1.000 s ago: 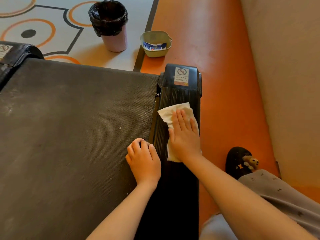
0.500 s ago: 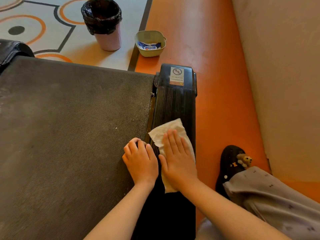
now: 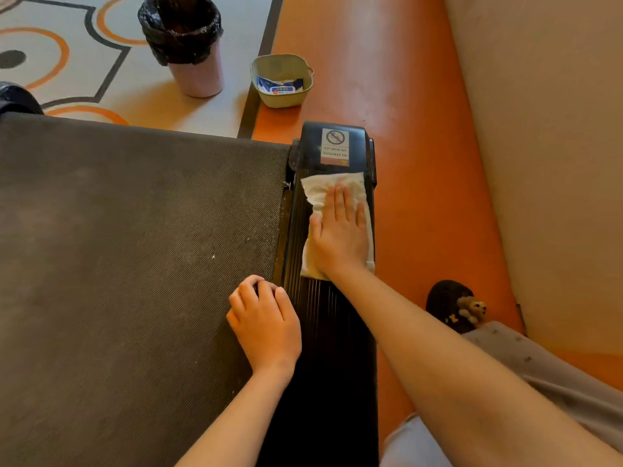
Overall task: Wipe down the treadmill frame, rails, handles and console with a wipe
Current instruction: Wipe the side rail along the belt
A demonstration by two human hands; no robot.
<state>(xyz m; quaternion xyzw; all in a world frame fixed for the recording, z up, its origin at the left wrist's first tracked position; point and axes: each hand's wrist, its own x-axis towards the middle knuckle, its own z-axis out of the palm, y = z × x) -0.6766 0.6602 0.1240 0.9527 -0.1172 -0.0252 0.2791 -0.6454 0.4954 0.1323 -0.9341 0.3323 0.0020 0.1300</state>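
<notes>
Head view looks down on a white wipe spread flat on the treadmill's black ribbed side rail, close to the rail's far end and just short of the warning sticker on the end cap. The right hand lies on the wipe with straight fingers held together, pressing it to the rail. The left hand rests on the edge of the grey running belt just beside the rail, fingers curled under and holding nothing.

This reads as the rail-wiping step. The end cap and sticker look like the next patch, which calls for sliding the flat palm a little further forward, then over the rail's outer edge.

Beyond the treadmill, on the floor, stand a bin with a black liner and a green bowl holding a wipes packet. A dark slipper sits on the orange floor to the right.
</notes>
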